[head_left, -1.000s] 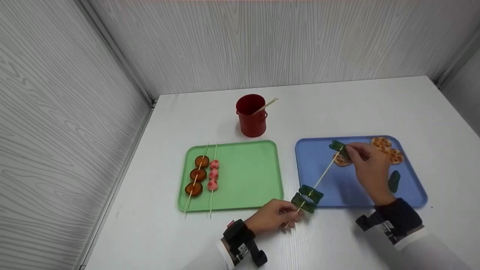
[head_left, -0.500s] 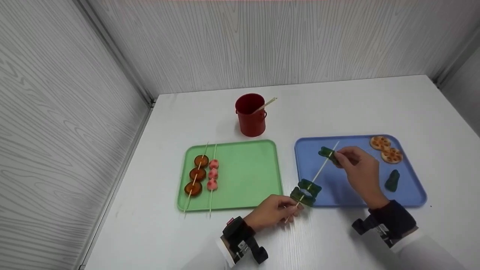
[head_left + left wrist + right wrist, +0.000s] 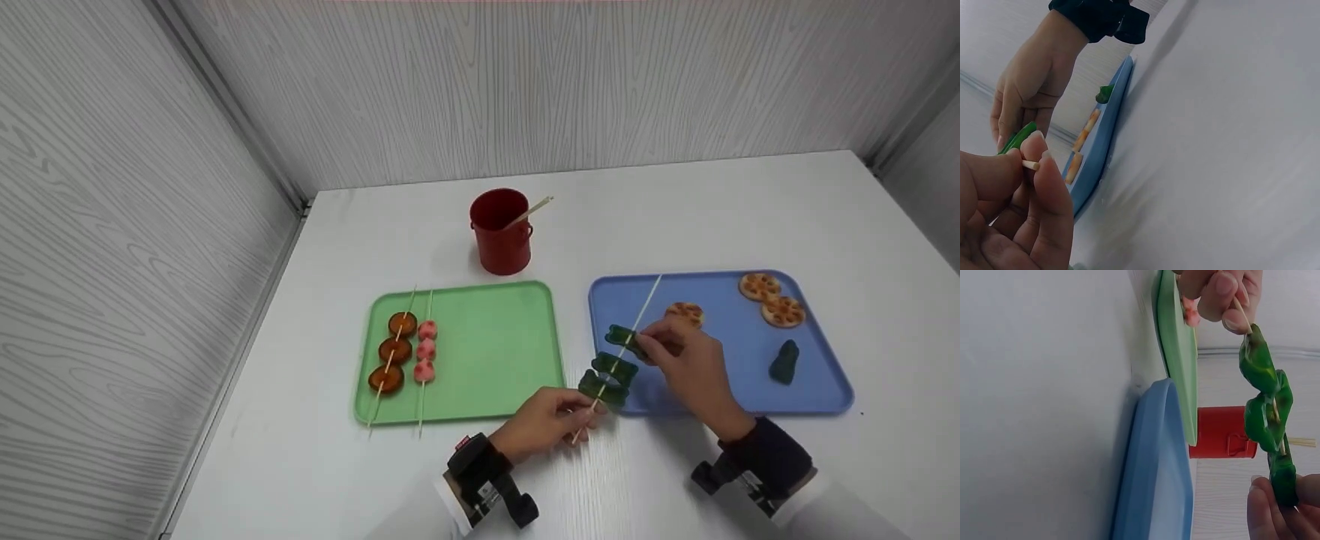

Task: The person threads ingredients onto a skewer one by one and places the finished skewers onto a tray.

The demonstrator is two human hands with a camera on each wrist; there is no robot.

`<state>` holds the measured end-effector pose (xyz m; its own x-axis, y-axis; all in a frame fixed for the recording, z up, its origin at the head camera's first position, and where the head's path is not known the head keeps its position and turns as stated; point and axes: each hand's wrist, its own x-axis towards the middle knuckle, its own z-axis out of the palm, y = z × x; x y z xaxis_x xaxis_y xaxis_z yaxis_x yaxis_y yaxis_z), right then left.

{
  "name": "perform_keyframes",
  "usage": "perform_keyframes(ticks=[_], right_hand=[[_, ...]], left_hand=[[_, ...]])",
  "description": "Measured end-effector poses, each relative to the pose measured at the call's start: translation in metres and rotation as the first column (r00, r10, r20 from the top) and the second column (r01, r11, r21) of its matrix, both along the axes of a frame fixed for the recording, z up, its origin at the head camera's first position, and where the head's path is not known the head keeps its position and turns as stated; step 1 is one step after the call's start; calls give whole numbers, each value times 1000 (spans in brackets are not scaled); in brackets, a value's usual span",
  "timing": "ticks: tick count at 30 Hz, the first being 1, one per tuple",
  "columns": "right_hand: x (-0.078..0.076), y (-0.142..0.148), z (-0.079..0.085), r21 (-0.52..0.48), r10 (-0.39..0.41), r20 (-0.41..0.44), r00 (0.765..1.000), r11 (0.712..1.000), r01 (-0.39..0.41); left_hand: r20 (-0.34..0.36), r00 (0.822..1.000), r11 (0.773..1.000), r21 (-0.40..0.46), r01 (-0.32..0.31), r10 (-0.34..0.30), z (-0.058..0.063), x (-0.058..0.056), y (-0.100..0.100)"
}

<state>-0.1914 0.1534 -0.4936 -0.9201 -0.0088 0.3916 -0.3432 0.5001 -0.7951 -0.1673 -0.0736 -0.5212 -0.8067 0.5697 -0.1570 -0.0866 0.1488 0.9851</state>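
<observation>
In the head view my left hand pinches the lower end of a thin wooden skewer, which slants up to the right. Two green pepper pieces sit on it just above those fingers. My right hand pinches a third pepper piece, threaded on the skewer a little above the other two. In the right wrist view this third pepper piece lies between thumb and fingers. The left wrist view shows the skewer's blunt end between my left thumb and fingers.
Beneath the right hand lies a blue tray with lotus root slices and one loose pepper piece. On the left, a green tray holds a skewer of brown rounds and one of pink pieces. Behind stands a red bucket with sticks.
My right hand has slid the third pepper piece down the skewer, toward the left hand. More bare skewer shows above it, and a lotus root slice has come into view. The left hand stays nearly still.
</observation>
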Motion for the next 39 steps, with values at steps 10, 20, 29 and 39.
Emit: perform_keyframes(ticks=[10,20,29,39], right_hand=[[6,-5,-2,-12,26,14,1000,1000,-26],[6,4,-1,-38,46,105,993,998,-42],[1,32,11,106,-4,84,996,994,-4],[-7,84,27,580,-80,77,994,814,20]], left_hand=[[9,1000,1000,-4,8,-8,-2,1,1],[27,1000,1000,-3,7,-7,-4,0,3],[19,1000,1000,25,14,-14,-2,1,3],[24,999,1000,16,24,-24,-6,0,4]])
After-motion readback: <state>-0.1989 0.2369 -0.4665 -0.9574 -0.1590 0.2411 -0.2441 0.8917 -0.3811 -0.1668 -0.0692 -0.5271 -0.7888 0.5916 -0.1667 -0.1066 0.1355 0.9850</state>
